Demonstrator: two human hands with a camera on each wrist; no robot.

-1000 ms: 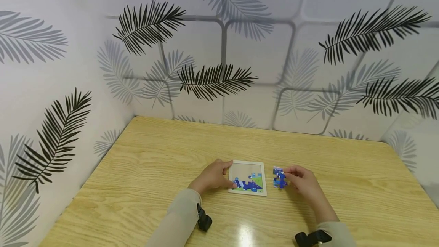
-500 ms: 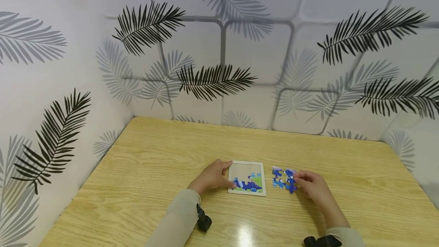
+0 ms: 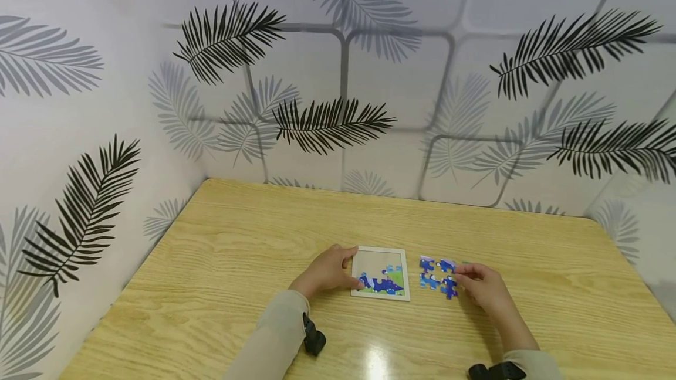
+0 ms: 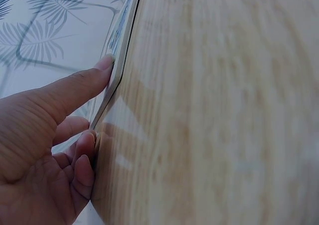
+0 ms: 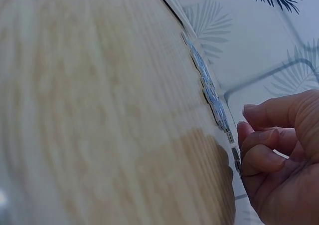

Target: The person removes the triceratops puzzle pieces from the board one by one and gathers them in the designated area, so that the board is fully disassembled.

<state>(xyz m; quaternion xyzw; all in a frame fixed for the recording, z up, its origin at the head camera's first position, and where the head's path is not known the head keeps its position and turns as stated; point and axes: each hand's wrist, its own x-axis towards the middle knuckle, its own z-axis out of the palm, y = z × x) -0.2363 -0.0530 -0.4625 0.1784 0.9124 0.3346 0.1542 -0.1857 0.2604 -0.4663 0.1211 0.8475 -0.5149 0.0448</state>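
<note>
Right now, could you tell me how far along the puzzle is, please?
The bottom row of the puzzle tray looks filled; the upper part is bare. The left hand steadies the tray's left edge, and the right hand touches the loose blue pieces spread on the table. Those pieces are not yet placed.

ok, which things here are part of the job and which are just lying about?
In the job:
- puzzle tray, steadied by the left hand
- loose puzzle pieces, at the right hand fingertips

Just there:
- wooden table
- leaf-print walls
</note>
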